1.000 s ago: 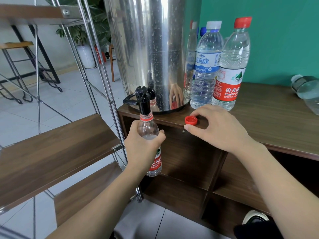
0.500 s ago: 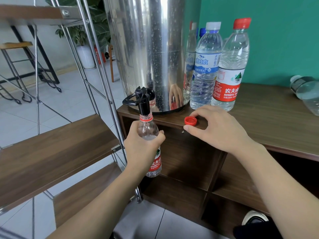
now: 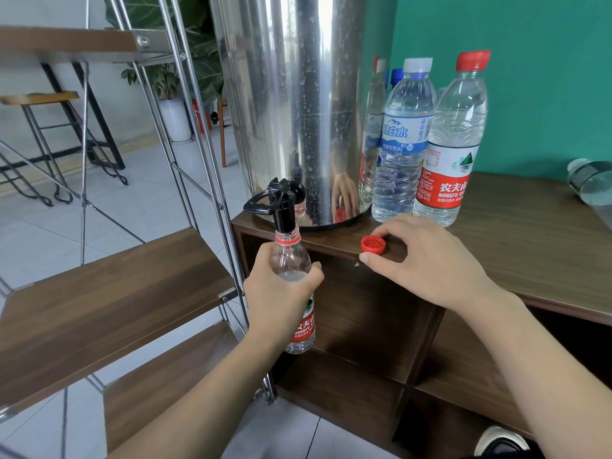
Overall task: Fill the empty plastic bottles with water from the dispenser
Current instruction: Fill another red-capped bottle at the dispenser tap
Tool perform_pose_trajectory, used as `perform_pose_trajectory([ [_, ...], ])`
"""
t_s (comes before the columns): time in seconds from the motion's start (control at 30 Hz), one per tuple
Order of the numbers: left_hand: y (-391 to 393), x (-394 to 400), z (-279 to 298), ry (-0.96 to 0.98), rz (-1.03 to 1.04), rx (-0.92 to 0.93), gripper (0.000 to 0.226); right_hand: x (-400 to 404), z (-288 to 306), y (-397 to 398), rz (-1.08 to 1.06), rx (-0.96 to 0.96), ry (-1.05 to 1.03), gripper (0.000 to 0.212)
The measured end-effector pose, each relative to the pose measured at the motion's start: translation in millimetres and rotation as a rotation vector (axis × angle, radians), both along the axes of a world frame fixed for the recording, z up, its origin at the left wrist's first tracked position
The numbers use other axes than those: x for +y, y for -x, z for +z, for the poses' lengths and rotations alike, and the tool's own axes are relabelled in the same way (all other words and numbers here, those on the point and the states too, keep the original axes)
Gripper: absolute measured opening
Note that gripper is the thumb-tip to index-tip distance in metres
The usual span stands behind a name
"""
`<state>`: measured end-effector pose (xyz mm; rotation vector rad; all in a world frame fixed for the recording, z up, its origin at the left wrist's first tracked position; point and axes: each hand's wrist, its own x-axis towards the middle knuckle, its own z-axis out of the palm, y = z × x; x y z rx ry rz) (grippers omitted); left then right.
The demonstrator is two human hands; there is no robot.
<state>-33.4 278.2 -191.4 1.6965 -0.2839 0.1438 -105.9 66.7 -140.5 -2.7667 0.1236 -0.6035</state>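
Two hands are working at the dispenser (image 3: 298, 107): the left hand (image 3: 281, 293) is gripping the bottle (image 3: 293, 270) upright with its mouth under the black tap (image 3: 281, 203), while the right hand (image 3: 427, 260) is resting on the cabinet top (image 3: 530, 233), fingers loosely curled beside the red cap (image 3: 373, 244)

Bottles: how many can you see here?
5: one in the left hand under the tap, three upright beside the dispenser, one lying at right. A blue cap hints at another behind.

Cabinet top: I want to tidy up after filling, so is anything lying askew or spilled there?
One clear bottle lies on its side at the right edge of the cabinet top, while the others stand upright. No spilled water shows.
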Motion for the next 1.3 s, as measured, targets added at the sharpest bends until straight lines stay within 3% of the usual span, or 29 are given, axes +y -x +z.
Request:
perform_pose_trajectory([
  [1.3, 0.7, -1.6, 2.0, 0.005, 0.022, 0.016, 0.033, -1.1, -0.8, -1.8, -0.002, -0.012, -0.017, 0.045],
])
